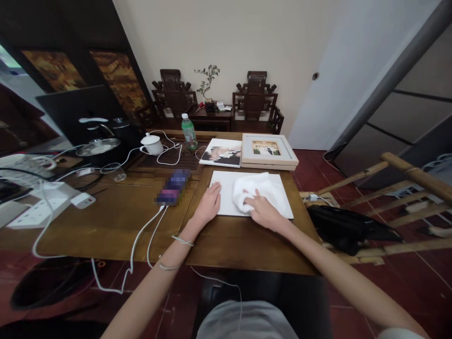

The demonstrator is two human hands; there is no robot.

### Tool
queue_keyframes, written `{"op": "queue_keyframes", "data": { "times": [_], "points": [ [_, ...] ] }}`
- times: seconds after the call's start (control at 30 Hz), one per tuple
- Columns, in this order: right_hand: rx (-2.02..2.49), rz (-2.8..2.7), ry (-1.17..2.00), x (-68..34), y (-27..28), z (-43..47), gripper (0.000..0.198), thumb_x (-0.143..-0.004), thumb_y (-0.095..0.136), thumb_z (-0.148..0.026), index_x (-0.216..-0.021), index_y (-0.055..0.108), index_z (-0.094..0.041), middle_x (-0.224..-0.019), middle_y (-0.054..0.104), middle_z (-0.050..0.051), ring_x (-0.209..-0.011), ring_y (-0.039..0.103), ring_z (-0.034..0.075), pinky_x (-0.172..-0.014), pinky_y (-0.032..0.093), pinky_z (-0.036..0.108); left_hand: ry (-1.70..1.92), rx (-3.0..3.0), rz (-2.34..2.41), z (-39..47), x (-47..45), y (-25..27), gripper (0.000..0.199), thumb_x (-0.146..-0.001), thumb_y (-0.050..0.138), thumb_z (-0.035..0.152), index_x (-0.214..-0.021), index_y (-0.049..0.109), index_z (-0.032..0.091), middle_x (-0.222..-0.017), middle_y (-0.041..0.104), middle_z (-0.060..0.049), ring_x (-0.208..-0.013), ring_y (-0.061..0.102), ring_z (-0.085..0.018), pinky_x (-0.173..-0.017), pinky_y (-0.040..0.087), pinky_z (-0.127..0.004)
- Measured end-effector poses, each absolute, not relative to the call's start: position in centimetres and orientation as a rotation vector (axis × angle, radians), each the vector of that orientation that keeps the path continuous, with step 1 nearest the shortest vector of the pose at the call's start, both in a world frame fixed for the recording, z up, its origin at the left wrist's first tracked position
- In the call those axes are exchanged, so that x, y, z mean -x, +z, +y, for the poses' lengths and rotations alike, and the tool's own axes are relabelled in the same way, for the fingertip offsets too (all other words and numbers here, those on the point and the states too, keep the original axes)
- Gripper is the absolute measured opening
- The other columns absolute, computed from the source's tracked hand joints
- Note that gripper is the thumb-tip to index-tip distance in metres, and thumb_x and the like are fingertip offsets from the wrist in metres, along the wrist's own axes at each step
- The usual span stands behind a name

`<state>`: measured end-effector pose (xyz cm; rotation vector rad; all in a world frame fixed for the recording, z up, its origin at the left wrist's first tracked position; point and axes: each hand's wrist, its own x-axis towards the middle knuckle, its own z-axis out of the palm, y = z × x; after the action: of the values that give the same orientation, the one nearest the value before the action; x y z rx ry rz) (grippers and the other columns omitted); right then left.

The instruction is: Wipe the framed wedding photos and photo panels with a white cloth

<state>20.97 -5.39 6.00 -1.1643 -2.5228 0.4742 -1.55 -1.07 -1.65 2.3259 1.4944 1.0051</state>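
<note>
A flat white panel [226,200] lies on the wooden table in front of me. My left hand [211,201] rests on its left edge with the fingers stretched out, holding nothing. On the panel's right half is a crumpled white cloth [261,183]. My right hand [262,209] has its fingers pressed into the near side of this cloth, gripping part of it against the panel. The cloth hides most of the panel's surface there, and some of my right fingertips are buried in its folds.
Behind the panel lie a photo panel [221,153] and stacked wooden picture frames [270,149]. Leftward are a phone [173,188] on a charging cable, a plastic bottle [189,133], a lidded white cup [151,144], a clear plastic cup [113,172] and a power strip [42,205].
</note>
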Motion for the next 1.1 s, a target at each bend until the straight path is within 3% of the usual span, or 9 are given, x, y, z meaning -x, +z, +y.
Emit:
{"op": "queue_keyframes", "data": {
  "times": [0.07,0.13,0.27,0.33,0.43,0.53,0.73,0.9,1.1],
  "points": [
    [1.137,-2.603,0.494,-21.4,6.4,-8.0,0.046,-0.062,0.036,0.003,-0.095,0.061,-0.016,-0.110,0.066,0.011,-0.132,0.040,0.026,-0.111,0.020,0.048,1.003,-2.325,1.492,-1.1,1.5,-1.7,0.041,-0.091,0.035,0.018,-0.126,0.053,0.005,-0.138,0.049,-0.021,-0.133,0.041,-0.028,-0.112,0.031,-0.049],
    [1.118,-2.642,0.537,-21.9,7.0,-10.0,0.047,-0.063,0.036,0.004,-0.097,0.060,-0.018,-0.111,0.066,0.009,-0.131,0.042,0.024,-0.110,0.024,0.045,1.005,-2.327,1.486,-1.0,1.5,-1.7,0.041,-0.091,0.035,0.018,-0.126,0.053,0.006,-0.138,0.049,-0.021,-0.133,0.041,-0.029,-0.112,0.032,-0.050],
    [1.130,-2.678,0.587,-22.7,7.9,-10.5,0.042,-0.063,0.035,0.003,-0.087,0.061,-0.020,-0.091,0.068,0.005,-0.099,0.061,0.023,-0.099,0.036,0.039,1.015,-2.340,1.485,-1.0,1.6,-1.9,0.041,-0.091,0.035,0.019,-0.126,0.053,0.008,-0.138,0.049,-0.019,-0.133,0.041,-0.028,-0.111,0.033,-0.050],
    [1.141,-2.648,0.578,-23.1,7.9,-9.0,0.038,-0.062,0.034,0.002,-0.078,0.060,-0.020,-0.075,0.065,0.002,-0.083,0.061,0.021,-0.093,0.040,0.037,1.018,-2.338,1.488,-0.9,1.6,-2.0,0.041,-0.091,0.035,0.019,-0.126,0.053,0.008,-0.138,0.049,-0.019,-0.133,0.041,-0.028,-0.111,0.033,-0.049],
    [1.171,-2.581,0.507,-23.2,7.4,-5.3,0.034,-0.060,0.036,-0.002,-0.076,0.060,-0.019,-0.072,0.062,0.003,-0.076,0.057,0.023,-0.082,0.043,0.034,1.024,-2.335,1.483,-0.9,1.6,-2.1,0.040,-0.091,0.035,0.019,-0.125,0.053,0.008,-0.138,0.049,-0.019,-0.133,0.042,-0.027,-0.112,0.033,-0.048],
    [1.228,-2.556,0.365,-22.6,6.9,-1.2,0.034,-0.061,0.037,-0.003,-0.079,0.061,-0.018,-0.075,0.063,0.006,-0.078,0.057,0.024,-0.080,0.042,0.033,1.021,-2.337,1.474,-0.9,1.6,-2.1,0.041,-0.092,0.034,0.019,-0.126,0.053,0.007,-0.138,0.049,-0.020,-0.133,0.041,-0.027,-0.112,0.032,-0.048],
    [1.306,-2.538,0.173,-20.3,6.0,2.1,0.039,-0.065,0.035,0.000,-0.089,0.061,-0.015,-0.092,0.069,0.010,-0.096,0.060,0.025,-0.100,0.033,0.041,1.024,-2.327,1.470,-0.9,1.6,-2.0,0.041,-0.092,0.034,0.019,-0.125,0.053,0.005,-0.138,0.049,-0.021,-0.133,0.041,-0.028,-0.112,0.032,-0.048],
    [1.233,-2.679,0.121,-19.7,5.7,-1.9,0.043,-0.065,0.039,0.002,-0.100,0.061,-0.010,-0.125,0.057,0.022,-0.136,0.031,0.030,-0.107,0.021,0.057,1.022,-2.327,1.469,-1.0,1.5,-1.9,0.041,-0.091,0.034,0.018,-0.127,0.052,0.008,-0.139,0.048,-0.019,-0.134,0.040,-0.027,-0.111,0.032,-0.050],
    [1.090,-2.850,0.284,-19.7,7.4,-8.8,0.041,-0.064,0.040,0.004,-0.094,0.063,-0.012,-0.131,0.053,0.021,-0.134,0.036,0.030,-0.107,0.025,0.057,1.041,-2.304,1.472,-1.2,1.3,-1.7,0.040,-0.091,0.035,0.017,-0.126,0.053,0.010,-0.138,0.049,-0.018,-0.134,0.040,-0.027,-0.111,0.032,-0.050]
  ]
}}
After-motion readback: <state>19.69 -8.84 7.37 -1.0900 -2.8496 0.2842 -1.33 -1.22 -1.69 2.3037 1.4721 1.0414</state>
